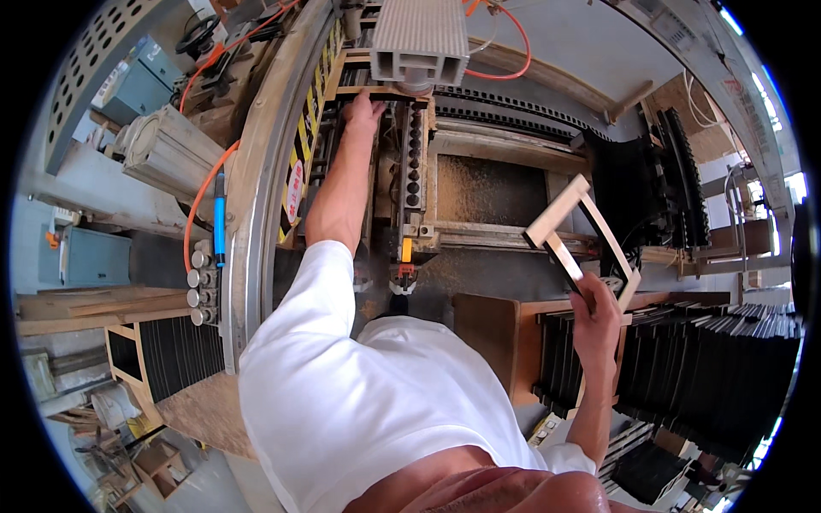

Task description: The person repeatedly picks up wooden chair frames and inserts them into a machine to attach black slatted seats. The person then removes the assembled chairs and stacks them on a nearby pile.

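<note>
My right hand (596, 315) is closed around one bar of a rectangular light-wood frame (556, 211), which it holds up in the air, tilted, at the right of the machine. The frame has dark outer edges and an open middle. Stretched far forward, my left hand (363, 112) is at the near bar of another wooden frame (352, 89) inside the machine, its fingers and thumb closed at the bar's edge. Part of that frame is hidden under the grey ribbed machine head (420, 43).
A row of black round knobs (414, 158) lines the machine bed. Sawdust covers a dark panel (492, 192). Stacks of black-edged frames (701, 368) stand at my right, with another stack (180, 359) at my left. A metal rail (248, 222) with striped tape runs along the left.
</note>
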The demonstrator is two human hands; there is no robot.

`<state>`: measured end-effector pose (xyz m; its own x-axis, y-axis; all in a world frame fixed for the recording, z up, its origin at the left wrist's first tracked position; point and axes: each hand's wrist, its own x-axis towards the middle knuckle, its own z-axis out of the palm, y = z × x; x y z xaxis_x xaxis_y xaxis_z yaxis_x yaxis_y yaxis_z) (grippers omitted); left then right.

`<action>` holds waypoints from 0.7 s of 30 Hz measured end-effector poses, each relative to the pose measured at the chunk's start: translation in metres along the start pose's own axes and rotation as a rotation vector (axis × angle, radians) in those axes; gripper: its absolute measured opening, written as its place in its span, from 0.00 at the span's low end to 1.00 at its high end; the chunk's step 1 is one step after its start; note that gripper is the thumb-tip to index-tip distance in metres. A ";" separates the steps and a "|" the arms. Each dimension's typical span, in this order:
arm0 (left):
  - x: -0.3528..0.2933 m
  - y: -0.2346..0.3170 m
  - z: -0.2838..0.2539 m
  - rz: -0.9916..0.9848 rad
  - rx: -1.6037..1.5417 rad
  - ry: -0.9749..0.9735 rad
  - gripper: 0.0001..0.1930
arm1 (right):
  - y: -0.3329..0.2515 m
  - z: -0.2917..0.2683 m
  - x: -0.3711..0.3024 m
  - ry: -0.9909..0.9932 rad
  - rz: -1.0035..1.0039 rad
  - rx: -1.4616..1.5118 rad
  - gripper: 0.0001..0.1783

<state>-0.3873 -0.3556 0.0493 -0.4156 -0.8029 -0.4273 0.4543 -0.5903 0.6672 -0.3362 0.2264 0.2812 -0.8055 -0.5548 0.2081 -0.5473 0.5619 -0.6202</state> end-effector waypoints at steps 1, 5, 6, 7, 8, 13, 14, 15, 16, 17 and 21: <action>-0.006 0.000 -0.006 0.023 -0.007 0.006 0.24 | -0.012 0.006 0.016 -0.059 -0.037 -0.024 0.15; -0.060 -0.020 -0.034 0.005 -0.043 0.005 0.19 | -0.037 0.054 0.072 -0.131 -0.298 -0.024 0.14; -0.088 -0.023 -0.039 0.008 -0.033 -0.017 0.19 | -0.038 0.072 0.086 -0.154 -0.351 -0.016 0.13; -0.117 -0.026 -0.046 0.011 -0.024 -0.039 0.19 | -0.038 0.090 0.099 -0.177 -0.404 -0.008 0.13; -0.139 -0.027 -0.059 -0.007 -0.025 -0.068 0.18 | -0.043 0.109 0.113 -0.214 -0.472 -0.001 0.12; -0.216 -0.034 -0.103 -0.018 -0.019 -0.249 0.12 | -0.068 0.212 0.169 -0.294 -0.797 0.051 0.10; -0.222 -0.034 -0.105 -0.019 -0.021 -0.271 0.13 | -0.075 0.228 0.175 -0.326 -0.813 0.055 0.10; -0.226 -0.035 -0.105 -0.019 -0.022 -0.293 0.13 | -0.080 0.243 0.182 -0.357 -0.830 0.057 0.10; -0.230 -0.036 -0.103 -0.011 -0.044 -0.304 0.14 | -0.077 0.259 0.189 -0.387 -0.858 0.106 0.11; -0.232 -0.036 -0.102 -0.011 -0.095 -0.316 0.14 | -0.077 0.268 0.189 -0.404 -0.877 0.081 0.12; -0.228 -0.042 -0.100 0.027 -0.235 -0.280 0.14 | -0.074 0.288 0.188 -0.438 -0.910 0.012 0.15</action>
<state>-0.2329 -0.1559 0.0577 -0.5861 -0.7836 -0.2061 0.6232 -0.5985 0.5035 -0.3817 -0.0967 0.1488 0.0724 -0.9475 0.3115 -0.9082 -0.1917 -0.3721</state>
